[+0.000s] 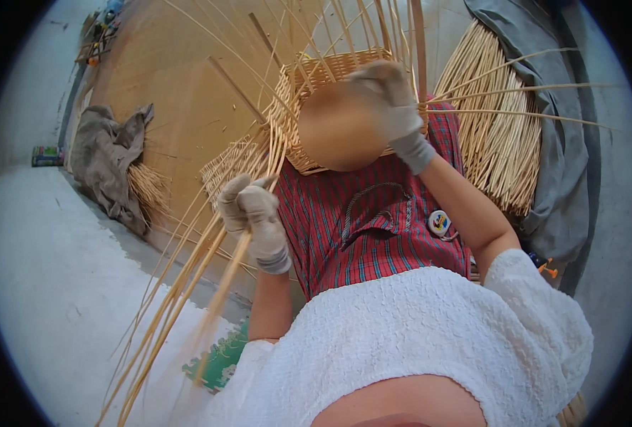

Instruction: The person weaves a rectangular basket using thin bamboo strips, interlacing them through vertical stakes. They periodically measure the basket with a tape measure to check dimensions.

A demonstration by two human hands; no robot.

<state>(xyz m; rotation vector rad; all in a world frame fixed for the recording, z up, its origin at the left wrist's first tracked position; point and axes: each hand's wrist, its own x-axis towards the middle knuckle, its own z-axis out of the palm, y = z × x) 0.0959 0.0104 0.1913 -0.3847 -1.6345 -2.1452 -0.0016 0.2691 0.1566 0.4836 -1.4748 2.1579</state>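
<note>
A pale woven wicker basket point(341, 65) rests against my lap, with long cane strands and flat slats sticking out from it. My left hand point(252, 217), in a light grey glove, is closed around a cane strand point(225, 285) at the basket's lower left. The strand's lower end is smeared by motion. My right hand point(394, 99), also gloved, has its fingers curled over the right part of the basket. What those fingers hold cannot be made out. A round blurred brown patch hides the middle of the basket.
A large bundle of cut canes point(497, 135) lies at the right on grey cloth point(561, 171). Another grey cloth point(106, 160) partly covers a smaller cane bundle point(149, 188) at the left. A brown board point(166, 92) covers the floor. Loose strands spread to both sides.
</note>
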